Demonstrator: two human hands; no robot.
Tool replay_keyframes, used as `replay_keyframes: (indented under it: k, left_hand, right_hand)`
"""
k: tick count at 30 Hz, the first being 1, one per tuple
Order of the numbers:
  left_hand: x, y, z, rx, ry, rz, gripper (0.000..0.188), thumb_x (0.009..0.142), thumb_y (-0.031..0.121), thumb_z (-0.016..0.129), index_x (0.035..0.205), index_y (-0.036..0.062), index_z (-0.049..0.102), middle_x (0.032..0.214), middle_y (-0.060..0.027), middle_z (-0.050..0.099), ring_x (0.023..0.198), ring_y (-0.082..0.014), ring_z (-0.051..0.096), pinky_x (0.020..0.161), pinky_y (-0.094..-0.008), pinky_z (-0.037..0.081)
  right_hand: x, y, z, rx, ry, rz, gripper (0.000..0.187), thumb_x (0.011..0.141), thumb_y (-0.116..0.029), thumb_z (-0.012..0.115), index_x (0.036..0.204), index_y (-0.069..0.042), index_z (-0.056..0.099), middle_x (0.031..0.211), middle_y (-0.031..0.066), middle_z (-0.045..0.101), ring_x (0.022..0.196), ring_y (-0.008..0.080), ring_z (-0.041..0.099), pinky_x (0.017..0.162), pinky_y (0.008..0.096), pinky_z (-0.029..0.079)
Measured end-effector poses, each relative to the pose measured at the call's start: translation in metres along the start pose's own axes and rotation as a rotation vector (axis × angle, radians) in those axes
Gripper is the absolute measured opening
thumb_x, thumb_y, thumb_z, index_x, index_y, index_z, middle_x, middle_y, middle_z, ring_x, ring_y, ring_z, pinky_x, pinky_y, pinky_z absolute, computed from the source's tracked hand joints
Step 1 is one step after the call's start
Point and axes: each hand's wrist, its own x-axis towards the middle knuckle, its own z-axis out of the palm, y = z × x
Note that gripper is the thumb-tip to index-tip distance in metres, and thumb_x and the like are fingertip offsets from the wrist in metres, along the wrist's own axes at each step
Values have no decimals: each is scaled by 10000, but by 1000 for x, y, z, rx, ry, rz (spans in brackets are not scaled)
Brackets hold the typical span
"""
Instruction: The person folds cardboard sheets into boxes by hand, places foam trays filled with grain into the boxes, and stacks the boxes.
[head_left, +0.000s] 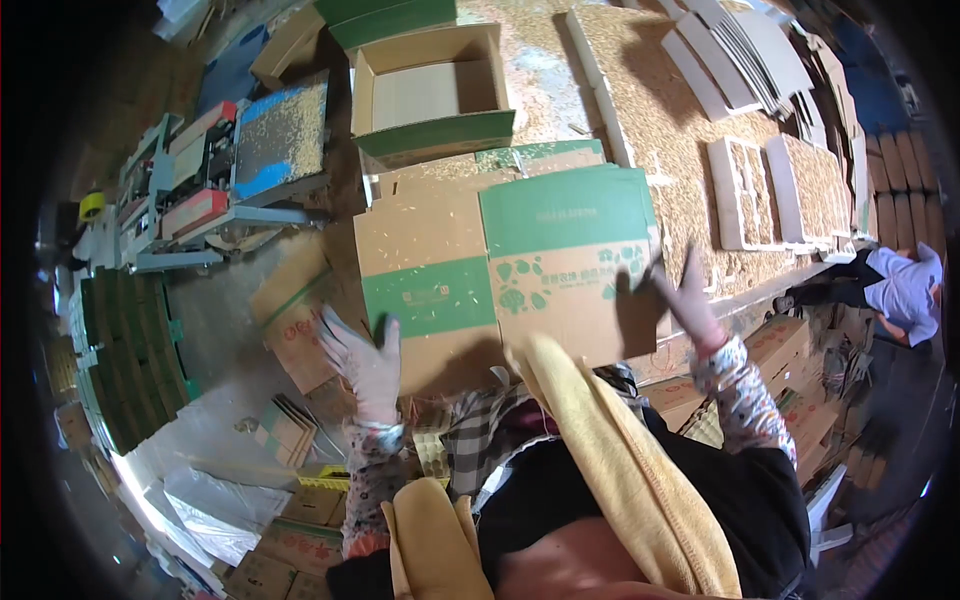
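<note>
A flat, folded carton in brown and green cardboard lies in front of me on a pile of similar flat sheets. Bits of pale shavings are scattered over its left half. My left hand, in a pale glove, is at the carton's near left edge with fingers spread, and nothing shows in its grasp. Off the right edge, my right hand is also gloved, its fingers stretched apart and holding nothing. Whether either hand touches the cardboard I cannot tell. Beyond the pile stands an open carton with its flaps out.
Left of the pile is a machine with a belt strewn with shavings. Bundled green cartons stand at far left. White foam boxes sit on the shavings-covered surface at right. Another person is at far right.
</note>
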Motion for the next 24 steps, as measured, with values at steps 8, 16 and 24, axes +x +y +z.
replay_keyframes:
  k: [8, 16, 24]
  left_hand:
    - [-23, 64, -186, -653, -786, 533, 829, 708, 259, 780, 1359, -69, 386, 1288, -163, 496, 1155, -217, 490, 955, -356, 416]
    - [13, -2, 29, 228, -405, -154, 1231, 665, 728, 651, 1459, -32, 97, 1421, -301, 285, 1294, -459, 320, 1048, -526, 294]
    - [43, 21, -20, 86, -69, -53, 905, 720, 645, 652, 1363, 66, 387, 1350, -232, 435, 1209, -412, 446, 963, -593, 327]
  right_hand:
    - [-64, -68, -139, 1198, -415, -187, 618, 946, -307, 521, 1428, 20, 313, 1384, 193, 456, 1272, 253, 458, 1098, 395, 308]
    - [-35, -78, 21, 354, -393, -258, 672, 909, -362, 606, 1398, 26, 358, 1309, 196, 505, 1221, 267, 494, 1011, 372, 390]
    - [-9, -85, 90, 376, -33, -114, 785, 754, -241, 725, 1371, 45, 333, 1171, 275, 588, 1078, 401, 582, 933, 420, 456]
